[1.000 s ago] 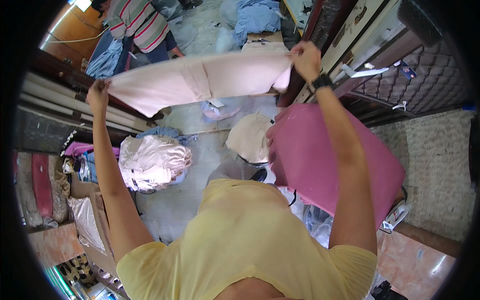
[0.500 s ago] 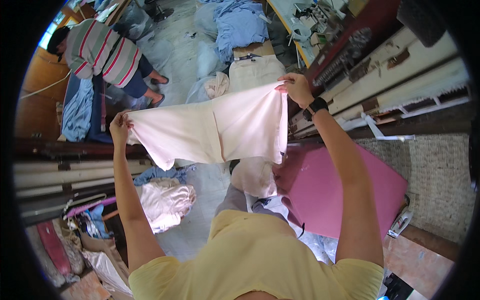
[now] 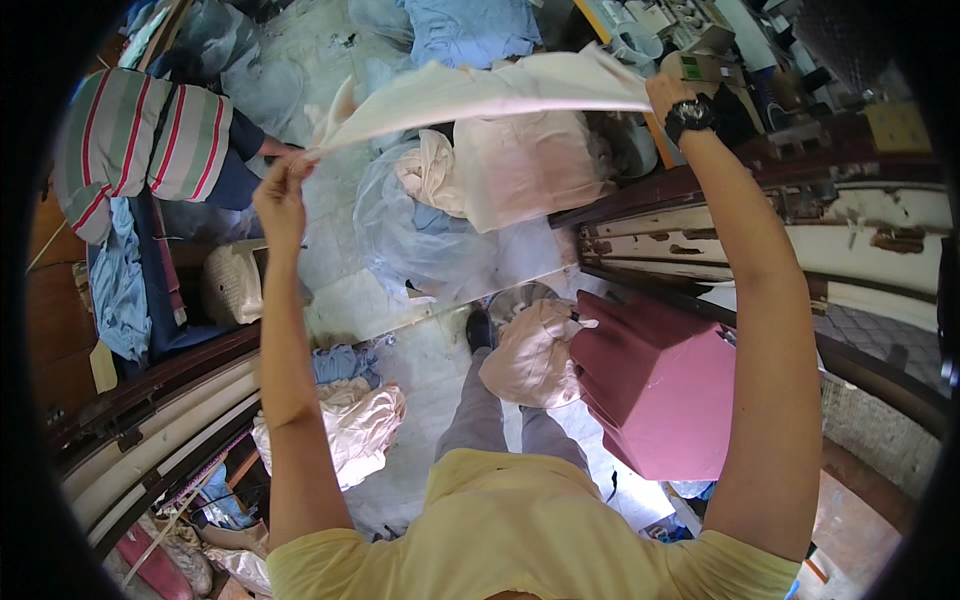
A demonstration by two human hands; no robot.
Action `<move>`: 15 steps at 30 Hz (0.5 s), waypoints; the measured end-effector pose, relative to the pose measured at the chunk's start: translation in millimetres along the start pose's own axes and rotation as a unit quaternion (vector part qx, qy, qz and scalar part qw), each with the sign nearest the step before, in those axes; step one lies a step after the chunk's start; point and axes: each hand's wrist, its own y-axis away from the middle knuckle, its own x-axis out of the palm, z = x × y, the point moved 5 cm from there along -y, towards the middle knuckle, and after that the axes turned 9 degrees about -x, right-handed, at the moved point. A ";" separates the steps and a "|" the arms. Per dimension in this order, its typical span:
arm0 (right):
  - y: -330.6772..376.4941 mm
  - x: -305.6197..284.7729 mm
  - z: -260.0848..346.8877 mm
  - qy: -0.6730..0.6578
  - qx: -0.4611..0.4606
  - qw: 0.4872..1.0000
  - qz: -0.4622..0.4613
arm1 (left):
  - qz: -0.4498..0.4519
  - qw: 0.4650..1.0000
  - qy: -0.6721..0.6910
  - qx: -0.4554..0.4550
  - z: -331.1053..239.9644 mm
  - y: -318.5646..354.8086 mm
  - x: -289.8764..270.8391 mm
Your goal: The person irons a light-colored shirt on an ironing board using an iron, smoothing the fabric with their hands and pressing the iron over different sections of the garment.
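Note:
A pale cream cloth is stretched between my raised hands, its middle billowed up and its edge slightly blurred. My left hand is closed on one end of it, fingers pinched together, with a loose corner standing up beside them. At the other end my right hand, with a black watch on the wrist, grips the opposite corner; its fingertips are partly hidden. Below the cloth lies a flat pile of similar cream cloth, with a crumpled cream piece at its left.
Clear plastic bags lie on the floor. A pink padded board stands at my right, beside a crumpled beige cloth. Pale cloth is heaped at lower left. Another person in a striped shirt is at far left.
Both hands have moved up and away from me, the right one also further right. The cloth, which hung down spread out, now billows upward. The view has shifted.

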 end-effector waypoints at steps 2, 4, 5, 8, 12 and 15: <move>-5.3 36.5 19.3 0.019 -0.014 0.995 0.101 | 0.016 1.000 -0.018 -0.013 33.5 17.2 25.6; -0.2 87.4 33.6 0.014 0.008 0.985 0.171 | 0.036 0.999 -0.001 -0.031 73.5 35.3 58.5; 1.9 116.8 41.6 0.023 0.027 0.973 0.229 | 0.047 0.998 0.014 -0.045 98.8 44.9 75.0; 18.6 214.9 54.0 0.073 0.048 0.939 0.333 | 0.095 0.994 0.015 -0.044 174.4 71.1 123.9; 43.0 257.5 95.3 0.116 0.076 0.871 0.470 | 0.164 0.947 -0.243 -0.132 296.4 147.4 158.0; 45.1 246.8 149.2 0.095 0.041 0.909 0.403 | 0.198 0.921 -0.320 -0.105 320.8 223.3 184.9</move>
